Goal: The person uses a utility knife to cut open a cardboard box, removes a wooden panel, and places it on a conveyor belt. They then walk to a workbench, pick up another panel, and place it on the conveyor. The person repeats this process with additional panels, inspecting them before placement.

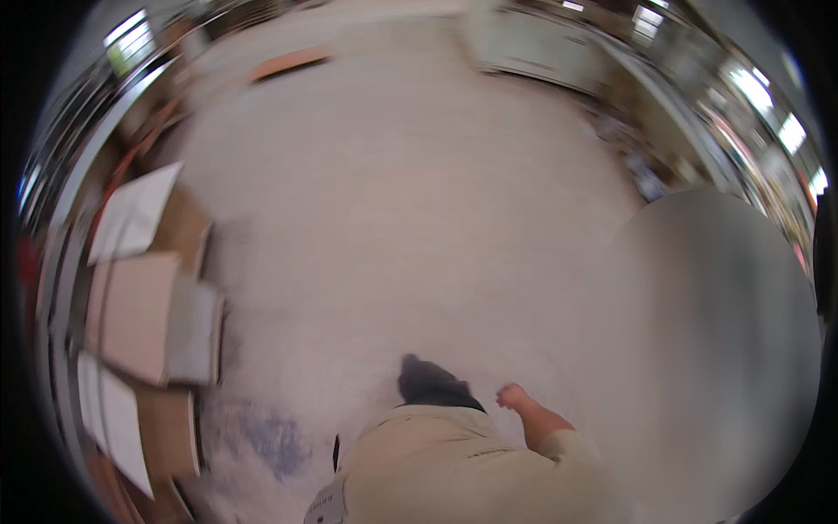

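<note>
Just to the right of a dark trouser leg [436, 386], the person's right hand [511, 396] hangs above the pale floor [393, 201], at the end of a bare forearm [543, 428]. Its fingers look loosely curled, but it is too small and blurred to tell whether it is clenched or released. The left hand is out of view, so its state cannot be told. The trouser leg and the beige shirt [436, 463] are nearest to the right hand, the shirt spreading behind it and to its left.

Left of the hand, past a bluish floor stain [278, 444], stand pale-topped, partly brown box-like pieces [131, 306] in a row. Well ahead and to its left lies an orange-brown board [290, 63]; far ahead, slightly right, stands a pale, broad-sided unit [541, 51]. A large grey blurred patch [716, 349] fills the space to its right.
</note>
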Motion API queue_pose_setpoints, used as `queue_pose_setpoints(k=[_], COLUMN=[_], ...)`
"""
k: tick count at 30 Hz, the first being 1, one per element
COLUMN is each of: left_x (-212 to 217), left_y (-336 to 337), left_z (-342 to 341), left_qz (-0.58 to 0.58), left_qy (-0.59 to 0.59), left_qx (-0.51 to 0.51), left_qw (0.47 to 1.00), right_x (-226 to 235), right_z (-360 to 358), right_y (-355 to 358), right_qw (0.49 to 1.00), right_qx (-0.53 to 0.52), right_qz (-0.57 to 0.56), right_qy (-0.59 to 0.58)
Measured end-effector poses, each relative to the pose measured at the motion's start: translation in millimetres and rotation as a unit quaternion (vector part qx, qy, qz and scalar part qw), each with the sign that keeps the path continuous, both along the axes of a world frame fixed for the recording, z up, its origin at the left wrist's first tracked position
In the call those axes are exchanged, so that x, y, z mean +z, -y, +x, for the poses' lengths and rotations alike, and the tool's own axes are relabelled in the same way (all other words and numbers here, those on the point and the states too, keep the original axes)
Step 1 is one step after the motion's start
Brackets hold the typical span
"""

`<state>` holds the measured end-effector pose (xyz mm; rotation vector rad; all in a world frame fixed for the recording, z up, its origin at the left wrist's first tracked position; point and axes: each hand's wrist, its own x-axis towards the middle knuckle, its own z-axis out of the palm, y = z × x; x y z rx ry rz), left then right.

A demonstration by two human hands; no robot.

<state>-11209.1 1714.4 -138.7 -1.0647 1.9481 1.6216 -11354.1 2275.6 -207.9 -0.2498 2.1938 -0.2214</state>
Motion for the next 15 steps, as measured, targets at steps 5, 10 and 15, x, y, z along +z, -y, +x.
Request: queue_pose_setpoints(k=[5, 10, 15], left_x=[31, 12, -34], left_y=[16, 9, 25], left_z=[6, 5, -55], left_qz=[0.013, 0.043, -0.036], left_qy=[0.022, 0.09, 0.111], left_qx=[0.182, 0.267, 0.081], left_qw=[0.983, 0.958, 0.99], right_x=[12, 76, 274], right_z=[-167, -376, -489], right_y=[56, 257, 512], right_qw=[0.986, 0.973, 0.873], right_qx=[-0.058, -0.123, -0.063], right_qz=[-0.146, -0.193, -0.483], right_qy=[0.05, -0.001, -0.028])
